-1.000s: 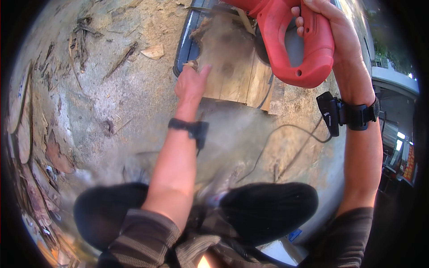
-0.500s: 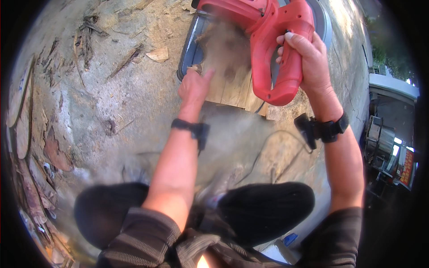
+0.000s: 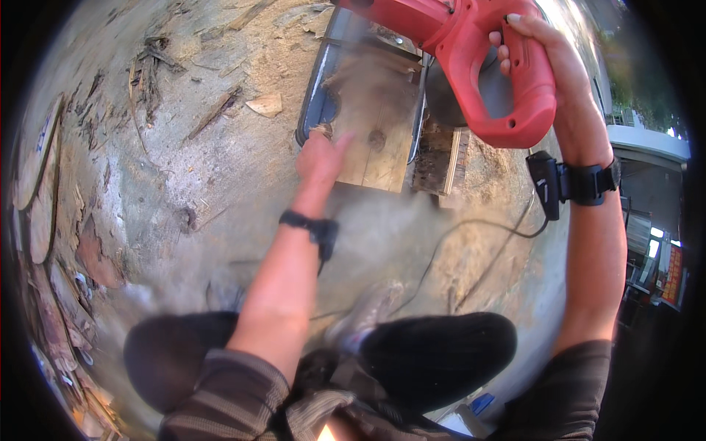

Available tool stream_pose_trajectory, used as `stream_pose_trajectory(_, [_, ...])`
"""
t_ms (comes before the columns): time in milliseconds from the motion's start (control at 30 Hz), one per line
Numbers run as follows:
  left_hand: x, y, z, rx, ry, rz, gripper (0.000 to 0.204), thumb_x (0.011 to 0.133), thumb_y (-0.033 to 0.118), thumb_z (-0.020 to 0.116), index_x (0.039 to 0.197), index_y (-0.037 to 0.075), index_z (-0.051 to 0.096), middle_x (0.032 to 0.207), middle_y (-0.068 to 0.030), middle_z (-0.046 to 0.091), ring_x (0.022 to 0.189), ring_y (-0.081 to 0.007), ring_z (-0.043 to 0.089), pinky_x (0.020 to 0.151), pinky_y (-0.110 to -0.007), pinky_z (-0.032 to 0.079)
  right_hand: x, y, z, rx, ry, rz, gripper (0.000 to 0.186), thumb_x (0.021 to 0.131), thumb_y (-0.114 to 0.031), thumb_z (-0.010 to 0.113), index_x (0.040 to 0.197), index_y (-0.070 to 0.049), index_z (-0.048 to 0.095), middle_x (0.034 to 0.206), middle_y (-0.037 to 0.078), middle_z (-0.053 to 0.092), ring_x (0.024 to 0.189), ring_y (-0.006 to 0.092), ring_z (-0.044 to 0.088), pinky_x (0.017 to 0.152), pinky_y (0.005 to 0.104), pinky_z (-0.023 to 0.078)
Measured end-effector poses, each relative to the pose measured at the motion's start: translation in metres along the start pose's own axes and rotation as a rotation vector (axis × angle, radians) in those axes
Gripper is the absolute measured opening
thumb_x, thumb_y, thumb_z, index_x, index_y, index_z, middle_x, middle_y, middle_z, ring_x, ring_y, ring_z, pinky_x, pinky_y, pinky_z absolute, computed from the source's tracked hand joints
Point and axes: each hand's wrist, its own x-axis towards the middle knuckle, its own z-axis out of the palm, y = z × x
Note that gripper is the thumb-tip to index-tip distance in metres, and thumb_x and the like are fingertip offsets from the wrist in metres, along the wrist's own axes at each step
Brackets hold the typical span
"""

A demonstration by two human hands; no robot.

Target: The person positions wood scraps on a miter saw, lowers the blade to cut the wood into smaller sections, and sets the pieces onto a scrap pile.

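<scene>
My right hand (image 3: pixel 555 70) wraps round the loop handle of a red power saw (image 3: pixel 529 121), at the upper right. The saw's body reaches left past the upper edge of the view. Part of a dark round disc (image 3: pixel 447 95) shows beneath it. With my left hand (image 3: pixel 322 158) I grip the near left edge of a flat wooden board (image 3: pixel 382 158). The board has a dark knot and lies across a dark metal base (image 3: pixel 312 110). A hazy blur covers the board's upper part. My left fingers are partly hidden under its edge.
A narrow wood block (image 3: pixel 435 165) sits right of the board. A dark cord (image 3: pixel 471 222) runs across the ground near my feet. Bark and wood scraps (image 3: pixel 55 309) pile up at the left, with a wood chip (image 3: pixel 265 104) nearer the base. Sawdust lies around the base.
My right hand and the saw handle have moved right and slightly up, uncovering the board's right side, the disc and the wood block. My left hand stays at the board, slightly lower in view.
</scene>
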Motion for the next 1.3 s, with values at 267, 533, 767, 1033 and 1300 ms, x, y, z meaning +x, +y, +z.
stream_pose_trajectory(267, [-0.049,0.026,0.036,-0.037,-0.116,0.014,0.058,0.08,0.051,0.063,0.108,0.001,0.053,0.103,-0.0225,0.063,0.097,-0.0388,0.06,0.081,-0.046,0.047,-0.026,-0.03,0.013,-0.115,-0.046,-0.094,0.026,0.086,-0.018,0.057,0.102,0.002,0.054,0.081,0.009,0.063,0.064,0.0127,0.06,0.057,0.0228,0.053])
stream_pose_trajectory(533, [-0.058,0.029,0.074,-0.212,0.022,-0.01,0.064,0.076,0.053,0.066,0.109,0.0,0.052,0.108,-0.0211,0.061,0.1,-0.0372,0.059,0.083,-0.046,0.046,-0.046,-0.028,0.036,-0.049,-0.009,-0.111,0.025,0.084,-0.017,0.055,0.099,0.003,0.055,0.079,0.009,0.062,0.065,0.0152,0.059,0.059,0.025,0.051])
stream_pose_trajectory(767, [-0.055,0.019,0.075,-0.27,0.049,-0.013,0.067,0.075,0.055,0.065,0.11,0.0,0.053,0.105,-0.021,0.062,0.1,-0.0371,0.059,0.082,-0.046,0.047,-0.037,-0.017,0.035,0.046,0.046,-0.054,0.025,0.083,-0.016,0.053,0.098,0.004,0.055,0.078,0.009,0.061,0.067,0.0169,0.058,0.061,0.0263,0.05])
stream_pose_trajectory(1033, [-0.062,0.029,0.06,-0.214,0.03,0.041,0.053,0.078,0.051,0.064,0.108,0.007,0.057,0.101,-0.0171,0.063,0.096,-0.0338,0.06,0.079,-0.044,0.047,-0.017,0.029,0.007,-0.119,0.094,-0.103,0.03,0.087,-0.019,0.058,0.108,0.002,0.054,0.085,0.009,0.064,0.064,0.011,0.061,0.056,0.0218,0.054])
stream_pose_trajectory(1300, [-0.06,0.028,0.063,-0.207,0.032,0.029,0.05,0.078,0.046,0.066,0.107,0.007,0.056,0.098,-0.0157,0.063,0.093,-0.0337,0.06,0.078,-0.043,0.047,-0.017,0.04,0.016,-0.105,0.134,-0.116,0.027,0.084,-0.016,0.058,0.103,0.004,0.055,0.082,0.01,0.063,0.063,0.0131,0.06,0.056,0.0262,0.053])
